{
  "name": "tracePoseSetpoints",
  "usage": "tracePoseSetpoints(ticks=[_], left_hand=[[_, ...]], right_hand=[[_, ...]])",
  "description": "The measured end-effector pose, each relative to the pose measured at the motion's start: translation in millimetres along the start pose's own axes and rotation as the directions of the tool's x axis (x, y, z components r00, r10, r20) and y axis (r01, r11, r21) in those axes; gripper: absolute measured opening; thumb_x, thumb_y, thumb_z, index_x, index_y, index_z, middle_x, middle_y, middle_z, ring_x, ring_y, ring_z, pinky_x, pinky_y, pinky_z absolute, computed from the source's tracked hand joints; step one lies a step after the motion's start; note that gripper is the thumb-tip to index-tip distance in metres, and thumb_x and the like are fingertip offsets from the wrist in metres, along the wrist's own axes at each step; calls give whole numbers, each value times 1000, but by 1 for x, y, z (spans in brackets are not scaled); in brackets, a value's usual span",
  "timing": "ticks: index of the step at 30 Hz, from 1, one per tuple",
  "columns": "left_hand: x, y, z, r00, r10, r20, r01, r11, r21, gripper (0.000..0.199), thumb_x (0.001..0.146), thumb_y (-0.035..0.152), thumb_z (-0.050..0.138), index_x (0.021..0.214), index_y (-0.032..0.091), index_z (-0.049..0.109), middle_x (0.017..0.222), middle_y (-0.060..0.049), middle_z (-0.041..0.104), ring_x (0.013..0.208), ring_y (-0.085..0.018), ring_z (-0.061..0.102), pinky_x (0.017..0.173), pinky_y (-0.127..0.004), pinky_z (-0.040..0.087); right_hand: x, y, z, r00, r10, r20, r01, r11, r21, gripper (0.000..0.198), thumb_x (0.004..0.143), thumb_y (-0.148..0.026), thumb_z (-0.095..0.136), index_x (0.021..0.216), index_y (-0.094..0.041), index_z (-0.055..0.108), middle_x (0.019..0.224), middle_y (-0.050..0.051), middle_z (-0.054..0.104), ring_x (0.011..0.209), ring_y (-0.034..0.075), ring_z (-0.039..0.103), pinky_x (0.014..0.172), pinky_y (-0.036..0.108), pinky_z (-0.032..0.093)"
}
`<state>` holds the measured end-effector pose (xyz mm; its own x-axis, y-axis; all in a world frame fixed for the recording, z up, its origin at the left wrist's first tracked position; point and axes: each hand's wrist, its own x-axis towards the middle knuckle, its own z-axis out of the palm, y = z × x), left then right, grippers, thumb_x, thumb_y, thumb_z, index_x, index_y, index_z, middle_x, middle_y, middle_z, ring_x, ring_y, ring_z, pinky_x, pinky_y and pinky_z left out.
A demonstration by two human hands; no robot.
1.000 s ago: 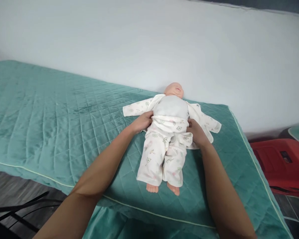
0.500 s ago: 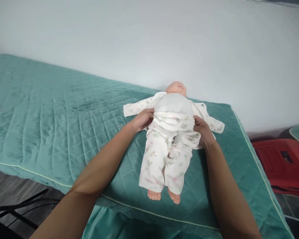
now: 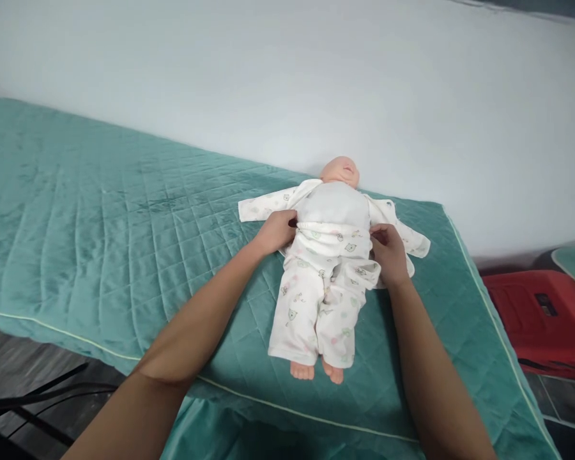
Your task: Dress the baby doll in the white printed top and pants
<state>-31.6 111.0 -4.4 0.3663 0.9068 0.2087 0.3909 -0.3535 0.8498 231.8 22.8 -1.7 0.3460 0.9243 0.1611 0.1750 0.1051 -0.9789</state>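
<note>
A baby doll (image 3: 333,203) lies on its back, head toward the wall and bare feet toward me. White printed pants (image 3: 299,313) cover its legs up to the waist. A matching long-sleeved top (image 3: 263,204) is spread open at its sides, baring the grey-white torso. At the waistband's left end, my left hand (image 3: 278,231) has its fingers closed, pinching the pants' edge. On the other side my right hand (image 3: 389,252) is closed at the waistband too, thumb and fingertips together against the cloth. The fingertips of both hands are partly hidden.
The doll rests on a green quilted bed cover (image 3: 124,243) with pale piping. Behind it rises a white wall (image 3: 220,76). A red plastic object (image 3: 541,319) stands beyond the bed's right edge. Dark metal legs (image 3: 43,402) are at the lower left.
The waistband sits slightly lower on the doll's torso, and more of the grey-white belly shows. Both hands stay at the waist sides; the feet have shifted slightly up in view.
</note>
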Motion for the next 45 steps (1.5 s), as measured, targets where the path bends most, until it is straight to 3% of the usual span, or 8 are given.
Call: tracePoseSetpoints(ticks=[3, 6, 9, 18, 29, 36, 40, 45], left_hand=[[-5, 3, -4, 999, 44, -3, -44, 995, -92, 13, 65, 13, 60, 77, 18, 57, 74, 1, 57, 71, -15, 50, 69, -26, 41], [-9, 11, -7, 989, 135, -65, -147, 960, -240, 16, 70, 14, 58, 86, 18, 57, 84, 0, 56, 77, -14, 51, 75, -26, 43], [-11, 19, -11, 977, 215, -8, -209, 942, -263, 10, 78, 24, 62, 87, 18, 62, 95, -4, 57, 88, -16, 53, 84, -28, 43], [-8, 25, -20, 899, 334, 284, -313, 942, -117, 31, 84, 46, 68, 98, 19, 63, 102, -6, 55, 94, -19, 51, 88, -30, 41], [-12, 32, -23, 893, 316, 321, -317, 947, -50, 26, 86, 43, 67, 97, 20, 60, 104, -4, 51, 96, -18, 49, 86, -27, 40], [-11, 33, -20, 902, 331, 276, -364, 928, 77, 28, 93, 42, 57, 78, 19, 50, 83, -1, 52, 77, -16, 47, 72, -27, 33], [4, 32, -7, 976, 190, 104, -205, 965, 161, 23, 96, 39, 51, 82, 22, 44, 68, 1, 47, 64, -17, 44, 64, -29, 26], [36, 26, 1, 995, 96, 37, -98, 992, 75, 23, 96, 38, 48, 82, 22, 39, 72, 1, 48, 69, -18, 46, 67, -29, 29]], right_hand=[[-7, -8, 2, 980, -183, -78, 180, 983, -49, 16, 79, -30, 72, 88, -26, 59, 85, 1, 58, 76, 16, 54, 66, 29, 45], [-12, -13, 2, 956, -285, 61, 289, 955, -61, 12, 84, -34, 70, 90, -27, 61, 95, 3, 57, 89, 20, 56, 79, 34, 49], [-9, -13, -2, 924, -326, 198, 348, 934, -85, 15, 83, -36, 71, 93, -29, 62, 100, 3, 55, 98, 21, 55, 88, 36, 48], [2, -13, -12, 848, -301, 436, 410, 894, -179, 24, 83, -38, 73, 99, -29, 58, 107, 4, 51, 103, 22, 51, 92, 37, 44], [1, -22, -10, 808, -301, 507, 459, 860, -222, 19, 85, -35, 71, 85, -25, 55, 109, 5, 47, 110, 22, 49, 97, 37, 39], [0, -21, -7, 834, -298, 465, 436, 872, -223, 22, 91, -38, 63, 77, -24, 53, 100, 3, 55, 97, 20, 53, 89, 34, 41], [9, -24, -1, 901, -264, 343, 375, 871, -315, 27, 93, -44, 60, 77, -24, 52, 73, -2, 49, 71, 16, 46, 70, 30, 38], [37, -21, 10, 958, -136, 251, 216, 920, -328, 29, 89, -50, 62, 78, -24, 52, 59, -6, 39, 57, 12, 33, 56, 27, 27]])
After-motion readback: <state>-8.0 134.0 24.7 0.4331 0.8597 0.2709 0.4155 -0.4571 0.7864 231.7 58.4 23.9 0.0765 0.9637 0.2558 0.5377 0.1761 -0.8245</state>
